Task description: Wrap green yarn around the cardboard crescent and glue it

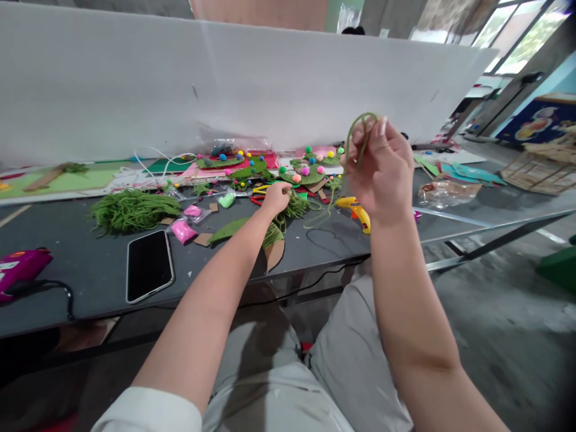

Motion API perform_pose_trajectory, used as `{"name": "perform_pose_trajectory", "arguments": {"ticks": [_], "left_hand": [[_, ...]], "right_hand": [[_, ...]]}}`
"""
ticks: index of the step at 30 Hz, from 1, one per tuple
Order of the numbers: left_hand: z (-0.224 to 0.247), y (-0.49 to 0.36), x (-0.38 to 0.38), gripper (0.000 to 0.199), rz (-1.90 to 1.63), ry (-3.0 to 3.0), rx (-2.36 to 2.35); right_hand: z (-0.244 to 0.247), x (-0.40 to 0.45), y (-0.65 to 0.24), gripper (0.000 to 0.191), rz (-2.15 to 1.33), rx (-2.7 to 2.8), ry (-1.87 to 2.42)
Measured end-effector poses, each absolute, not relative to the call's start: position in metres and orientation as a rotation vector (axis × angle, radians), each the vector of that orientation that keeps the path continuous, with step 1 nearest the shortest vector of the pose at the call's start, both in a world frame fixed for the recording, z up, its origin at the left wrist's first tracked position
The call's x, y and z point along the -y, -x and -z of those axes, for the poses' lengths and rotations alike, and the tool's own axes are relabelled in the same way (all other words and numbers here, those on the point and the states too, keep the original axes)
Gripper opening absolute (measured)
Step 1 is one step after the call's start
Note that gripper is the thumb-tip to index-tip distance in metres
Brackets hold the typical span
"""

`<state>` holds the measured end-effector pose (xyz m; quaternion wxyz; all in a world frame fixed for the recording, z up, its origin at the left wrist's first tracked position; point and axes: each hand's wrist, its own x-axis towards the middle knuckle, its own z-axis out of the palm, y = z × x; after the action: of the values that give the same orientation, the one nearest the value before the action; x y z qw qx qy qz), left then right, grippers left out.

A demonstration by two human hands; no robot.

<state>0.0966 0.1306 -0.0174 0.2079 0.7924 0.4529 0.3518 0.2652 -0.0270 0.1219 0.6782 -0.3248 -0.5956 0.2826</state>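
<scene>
Raised above the table, my right hand (382, 162) pinches a loop of green yarn (357, 129) between thumb and fingers. My left hand (276, 198) is closed at a tangled bundle of green yarn (296, 205) on the table. Loose strands trail from that bundle toward the right. Just below the left hand lies a cardboard piece (274, 255) partly wrapped in green yarn, next to a green leaf-like shape (228, 230) partly behind my left forearm. A yellow glue gun (360, 215) lies beneath my right hand.
A big heap of green yarn (135, 210) sits left, behind a phone (150, 266). A magenta tool (22, 270) with a black cord is at the left edge. Green pieces with colourful pompoms (305, 172) line the back before a white board (135, 90). Pink packets (183, 231) lie near the yarn heap.
</scene>
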Motion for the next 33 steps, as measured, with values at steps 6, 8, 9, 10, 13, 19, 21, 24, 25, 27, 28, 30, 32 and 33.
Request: {"name": "perform_pose_trajectory", "arguments": {"ticks": [6, 8, 9, 10, 13, 19, 21, 24, 25, 27, 28, 30, 32, 33], "left_hand": [[-0.031, -0.076, -0.127, 0.026, -0.867, -2.243, -1.454], [-0.047, -0.059, -0.114, 0.035, -0.893, -2.214, -1.557], [-0.052, -0.049, -0.103, 0.043, -0.921, -2.209, -1.588], [-0.055, -0.038, -0.089, 0.048, -0.950, -2.210, -1.602], [-0.049, -0.006, -0.032, 0.036, -1.017, -2.214, -1.580], [-0.003, 0.028, 0.083, 0.029, -0.960, -2.264, -1.450], [0.009, 0.024, 0.103, 0.040, -0.942, -2.310, -1.420], [0.026, 0.010, 0.117, 0.045, -0.899, -2.423, -1.425], [0.031, 0.005, 0.118, 0.040, -0.918, -2.425, -1.430], [0.040, -0.004, 0.119, 0.030, -0.983, -2.419, -1.431], [0.044, -0.007, 0.120, 0.027, -1.025, -2.410, -1.432], [0.051, -0.010, 0.121, 0.025, -1.116, -2.388, -1.425], [0.055, -0.011, 0.122, 0.023, -1.202, -2.363, -1.395], [0.056, -0.011, 0.123, 0.022, -1.250, -2.345, -1.377]], "right_hand": [[-0.068, 0.016, -0.272, 0.028, -0.923, 1.812, 1.063], [-0.042, 0.010, -0.275, 0.025, -0.773, 1.966, 1.179], [-0.033, 0.007, -0.277, 0.021, -0.733, 1.987, 1.185], [-0.025, 0.004, -0.278, 0.018, -0.694, 1.997, 1.183], [-0.015, -0.001, -0.276, 0.013, -0.627, 1.941, 1.160], [-0.018, 0.011, -0.259, 0.019, -0.870, 1.805, 1.067], [-0.018, 0.020, -0.255, 0.019, -1.027, 1.757, 1.002], [-0.018, 0.032, -0.252, 0.022, -1.221, 1.725, 0.943], [-0.018, 0.036, -0.251, 0.023, -1.258, 1.757, 0.942], [-0.018, 0.042, -0.248, 0.025, -1.300, 1.870, 0.936], [-0.018, 0.045, -0.246, 0.025, -1.310, 1.941, 0.917], [-0.017, 0.050, -0.242, 0.025, -1.322, 2.060, 0.842], [-0.015, 0.054, -0.239, 0.025, -1.336, 2.109, 0.765], [-0.015, 0.056, -0.238, 0.026, -1.342, 2.110, 0.743]]}}
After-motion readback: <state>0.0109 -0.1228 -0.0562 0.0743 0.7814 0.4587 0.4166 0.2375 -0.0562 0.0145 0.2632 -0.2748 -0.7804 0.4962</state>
